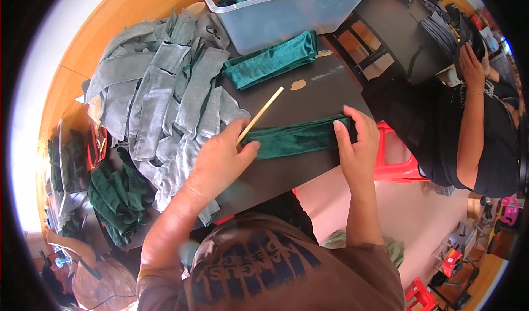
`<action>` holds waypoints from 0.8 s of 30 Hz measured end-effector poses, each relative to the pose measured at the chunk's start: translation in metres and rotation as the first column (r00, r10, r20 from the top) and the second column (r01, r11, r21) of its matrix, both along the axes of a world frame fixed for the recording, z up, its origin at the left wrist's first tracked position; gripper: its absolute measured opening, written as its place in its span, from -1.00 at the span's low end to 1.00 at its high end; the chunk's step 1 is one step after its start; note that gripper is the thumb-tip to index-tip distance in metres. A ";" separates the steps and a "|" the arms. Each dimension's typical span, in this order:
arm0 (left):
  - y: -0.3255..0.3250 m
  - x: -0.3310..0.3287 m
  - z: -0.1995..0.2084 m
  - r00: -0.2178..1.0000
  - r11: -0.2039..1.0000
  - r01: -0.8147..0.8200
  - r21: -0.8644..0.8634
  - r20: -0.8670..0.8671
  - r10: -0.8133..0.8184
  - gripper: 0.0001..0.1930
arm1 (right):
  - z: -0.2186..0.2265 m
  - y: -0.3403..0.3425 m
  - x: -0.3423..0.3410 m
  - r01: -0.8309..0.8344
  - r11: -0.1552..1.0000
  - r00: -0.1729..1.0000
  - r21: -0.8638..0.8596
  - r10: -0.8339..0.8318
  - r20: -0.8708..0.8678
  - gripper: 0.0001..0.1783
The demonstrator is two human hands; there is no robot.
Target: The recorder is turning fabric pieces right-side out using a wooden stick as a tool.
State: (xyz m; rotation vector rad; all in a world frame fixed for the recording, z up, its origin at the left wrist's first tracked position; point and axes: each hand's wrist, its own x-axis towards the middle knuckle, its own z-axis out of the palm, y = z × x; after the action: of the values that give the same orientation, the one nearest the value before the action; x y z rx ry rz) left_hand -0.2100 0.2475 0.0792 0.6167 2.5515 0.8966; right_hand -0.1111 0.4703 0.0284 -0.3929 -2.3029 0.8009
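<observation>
A flat dark green velvet band (297, 138) lies across the dark table between my two hands. My left hand (220, 155) is closed on a pale, thin wooden stick (265, 110) that points up and away to the right. The thumb of that hand also rests at the band's left end. My right hand (359, 148) pinches the band's right end between thumb and fingers. Just beyond it lies a folded stack of brighter green velvet bands (271, 62).
Grey fabric strips (157, 90) heap up on the left, with crumpled dark green cloth (118, 198) nearer me. A clear plastic bin (286, 21) of green velvet stands at the back. At right, a co-worker (468, 112) sits by a red stool (394, 156); another person (102, 278) is at lower left.
</observation>
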 end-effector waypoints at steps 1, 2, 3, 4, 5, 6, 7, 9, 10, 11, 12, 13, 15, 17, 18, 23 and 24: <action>-0.002 -0.001 -0.003 0.999 1.000 0.026 0.006 -0.027 -0.026 -0.56 | 0.001 0.000 0.001 -0.030 1.000 0.999 0.006 0.030 0.029 -0.71; -0.002 -0.001 -0.002 0.999 1.000 0.021 0.009 -0.027 -0.021 -0.56 | 0.002 0.000 0.002 -0.060 0.998 0.997 0.011 0.059 0.058 -0.68; -0.003 -0.002 0.000 0.998 0.998 0.056 -0.018 -0.005 -0.056 -0.56 | 0.005 0.001 0.003 -0.067 0.998 0.996 0.012 0.066 0.057 -0.68; -0.004 -0.004 0.002 0.996 0.995 0.091 -0.044 0.017 -0.090 -0.56 | 0.008 0.005 0.006 -0.130 0.991 0.987 -0.012 0.131 0.090 -0.64; -0.004 -0.005 0.005 0.997 0.996 0.082 -0.043 0.014 -0.082 -0.56 | 0.009 0.009 0.009 -0.192 0.981 0.973 -0.038 0.196 0.122 -0.61; -0.001 -0.006 0.010 0.993 0.992 0.115 -0.051 0.035 -0.113 -0.58 | 0.012 0.013 0.012 -0.192 0.981 0.974 -0.031 0.194 0.119 -0.61; 0.001 -0.007 0.013 0.988 0.987 0.148 -0.058 0.056 -0.145 -0.60 | 0.015 0.017 0.015 -0.221 0.975 0.962 -0.038 0.224 0.158 -0.60; -0.003 -0.004 0.012 0.982 0.978 0.185 -0.096 -0.028 -0.188 -0.62 | 0.019 0.018 0.017 -0.252 0.967 0.948 -0.042 0.255 0.190 -0.59; -0.005 -0.003 0.011 0.967 0.966 0.216 -0.143 -0.105 -0.231 -0.65 | 0.021 0.017 0.017 -0.265 0.961 0.941 -0.081 0.276 0.194 -0.60; -0.004 -0.004 0.011 0.967 0.967 0.212 -0.142 -0.112 -0.229 -0.65 | 0.022 0.017 0.016 -0.277 0.953 0.934 -0.121 0.297 0.197 -0.61; -0.003 -0.003 0.011 0.965 0.970 0.220 -0.104 -0.121 -0.232 -0.67 | 0.026 0.016 0.016 -0.278 0.954 0.935 -0.116 0.296 0.195 -0.61; -0.002 -0.002 0.010 0.963 0.971 0.228 -0.066 -0.129 -0.235 -0.68 | 0.029 0.016 0.016 -0.293 0.944 0.926 -0.151 0.320 0.202 -0.62; 0.000 0.001 0.005 0.959 0.972 0.231 -0.054 -0.157 -0.236 -0.70 | 0.034 0.017 0.017 -0.308 0.934 0.917 -0.182 0.343 0.205 -0.63; 0.001 0.007 0.006 0.953 0.971 0.235 -0.045 -0.186 -0.239 -0.71 | 0.037 0.019 0.017 -0.387 0.862 0.847 -0.326 0.472 0.244 -0.59; 0.002 0.011 0.009 0.952 0.979 0.200 -0.024 -0.233 -0.200 -0.71 | 0.036 0.019 0.018 -0.387 0.864 0.849 -0.324 0.470 0.241 -0.59; 0.002 0.022 0.015 0.898 0.982 0.187 0.036 -0.411 -0.156 -0.68 | 0.029 0.019 0.021 -0.418 0.891 0.903 -0.178 0.428 0.024 -0.51; 0.004 0.022 0.009 0.893 0.982 0.186 0.027 -0.421 -0.158 -0.66 | 0.027 0.017 0.019 -0.420 0.890 0.902 -0.176 0.430 0.022 -0.51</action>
State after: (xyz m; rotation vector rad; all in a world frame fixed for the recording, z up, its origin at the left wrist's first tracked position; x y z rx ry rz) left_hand -0.1880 0.2513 0.0881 1.1468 2.7814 0.8648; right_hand -0.0922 0.4870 0.0555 0.0270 -2.4210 1.2175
